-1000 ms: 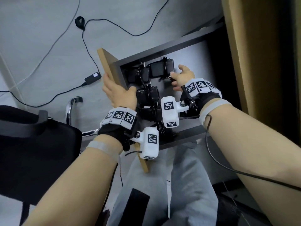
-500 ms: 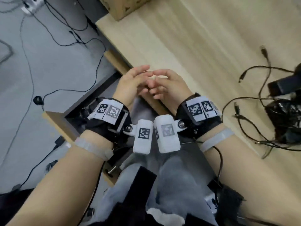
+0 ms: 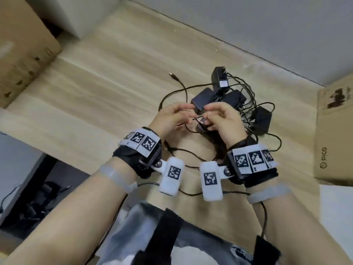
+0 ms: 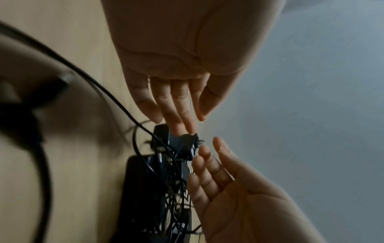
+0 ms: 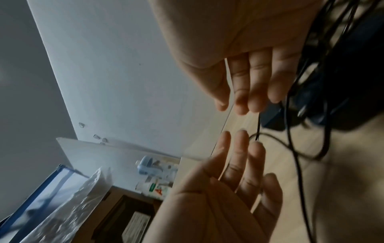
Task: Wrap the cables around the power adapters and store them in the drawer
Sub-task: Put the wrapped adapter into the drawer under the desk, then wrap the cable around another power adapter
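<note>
Several black power adapters (image 3: 232,98) lie in a heap of tangled thin black cables (image 3: 248,88) on the wooden desk (image 3: 114,88). One adapter (image 3: 262,119) sits apart at the heap's right. My left hand (image 3: 186,114) and right hand (image 3: 208,116) hover side by side over the heap's near edge, fingertips almost meeting. In both wrist views the fingers are nearly straight and hold nothing: left hand (image 4: 178,121), right hand (image 5: 243,105). A thin cable (image 5: 257,128) passes just by my right fingertips. The dark drawer (image 3: 38,197) shows below the desk at lower left.
A cardboard box (image 3: 24,54) stands on the desk at the far left and a second cardboard box (image 3: 336,131) at the right edge. A grey wall (image 3: 248,25) closes the back. A loose barrel plug (image 3: 172,75) lies left of the heap.
The view has swung from the open drawer up to the desk. Both hands have left the drawer and moved over the heap of unwrapped adapters, still holding nothing.
</note>
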The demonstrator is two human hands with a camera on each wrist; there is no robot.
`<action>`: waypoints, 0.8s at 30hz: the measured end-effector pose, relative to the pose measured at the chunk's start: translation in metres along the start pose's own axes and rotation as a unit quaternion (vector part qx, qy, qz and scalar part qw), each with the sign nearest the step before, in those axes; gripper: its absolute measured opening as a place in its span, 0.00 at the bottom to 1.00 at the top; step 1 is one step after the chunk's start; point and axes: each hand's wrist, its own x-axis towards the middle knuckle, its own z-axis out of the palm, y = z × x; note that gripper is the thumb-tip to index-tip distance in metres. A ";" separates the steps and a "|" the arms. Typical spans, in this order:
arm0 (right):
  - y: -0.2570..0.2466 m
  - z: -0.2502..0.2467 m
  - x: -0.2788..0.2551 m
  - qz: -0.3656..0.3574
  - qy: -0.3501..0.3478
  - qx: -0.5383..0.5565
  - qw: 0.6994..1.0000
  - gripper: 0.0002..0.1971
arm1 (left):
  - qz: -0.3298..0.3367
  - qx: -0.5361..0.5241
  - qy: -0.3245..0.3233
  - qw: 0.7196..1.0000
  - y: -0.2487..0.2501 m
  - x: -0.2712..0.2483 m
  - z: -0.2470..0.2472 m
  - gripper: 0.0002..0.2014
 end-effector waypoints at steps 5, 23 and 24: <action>0.021 -0.030 0.015 0.032 0.022 0.004 0.999 0.10 | 0.066 0.185 0.078 0.977 0.004 0.059 0.033 0.20; 0.024 -0.018 0.022 0.033 0.009 -0.078 0.996 0.14 | 0.001 0.394 0.079 0.915 0.031 0.083 0.017 0.34; 0.019 -0.017 0.022 0.035 0.008 -0.081 0.996 0.14 | -0.012 0.331 0.085 0.940 0.037 0.077 0.014 0.36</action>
